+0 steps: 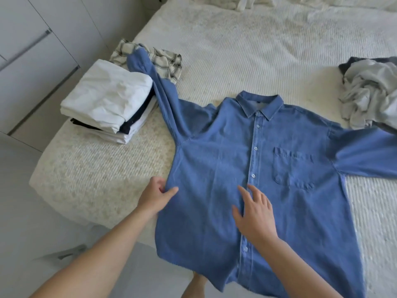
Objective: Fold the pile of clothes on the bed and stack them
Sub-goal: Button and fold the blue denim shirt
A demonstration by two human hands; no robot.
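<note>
Beside the folded white-and-dark clothes stack [111,100], we see the blue denim button-up shirt [268,173] lying collar-away, our left hand [155,195] pinching its nearer side edge, right hand [255,214] flat, fingers spread, on its placket.

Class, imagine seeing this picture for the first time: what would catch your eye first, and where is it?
A blue denim shirt lies spread face-up across the near edge of the bed, the left hand pinching its side seam, the right hand flat on its front. A folded stack sits left, a crumpled pile right.
</note>
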